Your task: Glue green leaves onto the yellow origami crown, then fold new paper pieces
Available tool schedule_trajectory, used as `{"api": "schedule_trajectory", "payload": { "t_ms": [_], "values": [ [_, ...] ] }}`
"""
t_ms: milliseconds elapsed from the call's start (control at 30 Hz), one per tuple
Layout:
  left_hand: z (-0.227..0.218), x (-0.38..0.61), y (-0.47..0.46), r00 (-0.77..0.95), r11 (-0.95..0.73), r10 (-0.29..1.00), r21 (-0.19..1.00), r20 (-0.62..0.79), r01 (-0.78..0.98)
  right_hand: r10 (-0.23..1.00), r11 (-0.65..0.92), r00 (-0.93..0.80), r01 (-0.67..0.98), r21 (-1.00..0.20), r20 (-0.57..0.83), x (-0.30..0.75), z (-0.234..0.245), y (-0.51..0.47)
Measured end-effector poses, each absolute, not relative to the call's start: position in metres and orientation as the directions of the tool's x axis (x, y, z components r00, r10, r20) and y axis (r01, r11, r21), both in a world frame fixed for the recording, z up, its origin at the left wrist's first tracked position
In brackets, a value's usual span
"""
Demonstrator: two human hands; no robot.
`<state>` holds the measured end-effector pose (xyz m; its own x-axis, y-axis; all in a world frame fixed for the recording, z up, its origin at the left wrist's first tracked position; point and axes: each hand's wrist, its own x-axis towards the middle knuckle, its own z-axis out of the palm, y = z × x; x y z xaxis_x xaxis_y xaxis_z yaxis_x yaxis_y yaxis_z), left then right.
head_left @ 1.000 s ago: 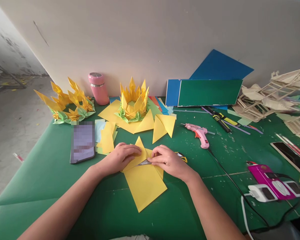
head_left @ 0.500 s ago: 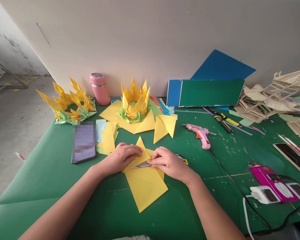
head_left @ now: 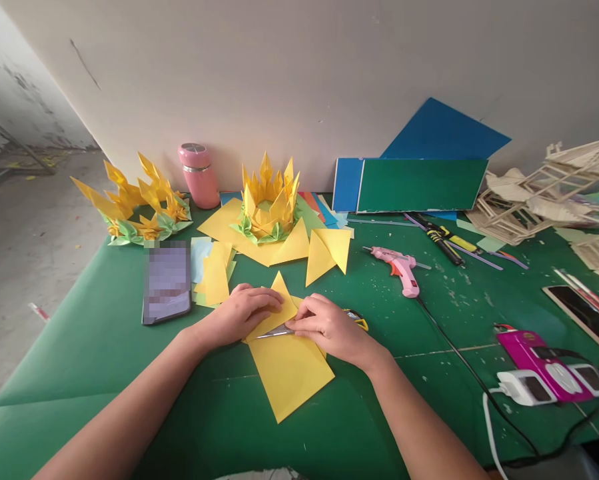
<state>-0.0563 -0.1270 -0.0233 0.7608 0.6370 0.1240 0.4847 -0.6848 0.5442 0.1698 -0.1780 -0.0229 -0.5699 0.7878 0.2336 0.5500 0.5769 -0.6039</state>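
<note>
A folded sheet of yellow paper (head_left: pixel 290 380) lies in front of me, its lower half flat and its upper flap raised to a point. My left hand (head_left: pixel 246 310) presses down on the flap with bent fingers, holding the sheet at its left side. My right hand (head_left: pixel 324 327) is closed on scissors, gripped near the blades; their yellow and black handle (head_left: pixel 358 319) sticks out behind the hand. The metal blade (head_left: pixel 275 331) lies inside the fold, under the flap. More yellow paper shows partly beneath my right hand.
Two yellow paper crowns (head_left: pixel 266 217) stand at the back, near a pink flask (head_left: pixel 199 177). A phone (head_left: pixel 167 283) lies left. To the right are a pink glue gun (head_left: pixel 396 267) with its cable, a magenta power strip (head_left: pixel 544 367) and stick models (head_left: pixel 524 200).
My right hand has slid a little to the left along the fold, bringing the scissors with it. The left hand stays on the flap almost unmoved.
</note>
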Motion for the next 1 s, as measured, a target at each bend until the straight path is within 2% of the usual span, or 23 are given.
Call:
{"api": "schedule_trajectory", "payload": {
  "t_ms": [433,533,633,733,800,900,1000],
  "values": [
    [-0.025,-0.057,-0.126,0.763,-0.699,0.628,0.542,0.154,0.467,0.766,0.609,-0.594,0.549,-0.573,0.246,0.165,-0.025,-0.179],
    [-0.026,-0.058,-0.126,0.764,-0.695,0.628,0.548,0.149,0.465,0.739,0.622,-0.629,0.499,-0.603,0.241,0.171,-0.024,-0.179],
    [-0.024,-0.058,-0.127,0.769,-0.692,0.625,0.550,0.132,0.468,0.781,0.588,-0.552,0.488,-0.645,0.294,0.185,-0.022,-0.177],
    [-0.020,-0.057,-0.128,0.786,-0.702,0.610,0.527,0.097,0.479,0.849,0.529,-0.381,0.583,-0.617,0.367,0.200,-0.021,-0.172],
    [-0.017,-0.057,-0.130,0.799,-0.715,0.596,0.509,0.084,0.480,0.878,0.474,-0.307,0.664,-0.577,0.367,0.205,-0.022,-0.169],
    [-0.015,-0.059,-0.131,0.798,-0.715,0.595,0.518,0.097,0.470,0.904,0.419,-0.286,0.738,-0.529,0.318,0.205,-0.023,-0.167],
    [-0.015,-0.060,-0.132,0.785,-0.688,0.606,0.580,0.129,0.436,0.904,0.419,-0.309,0.780,-0.464,0.296,0.201,-0.024,-0.167]
  ]
}}
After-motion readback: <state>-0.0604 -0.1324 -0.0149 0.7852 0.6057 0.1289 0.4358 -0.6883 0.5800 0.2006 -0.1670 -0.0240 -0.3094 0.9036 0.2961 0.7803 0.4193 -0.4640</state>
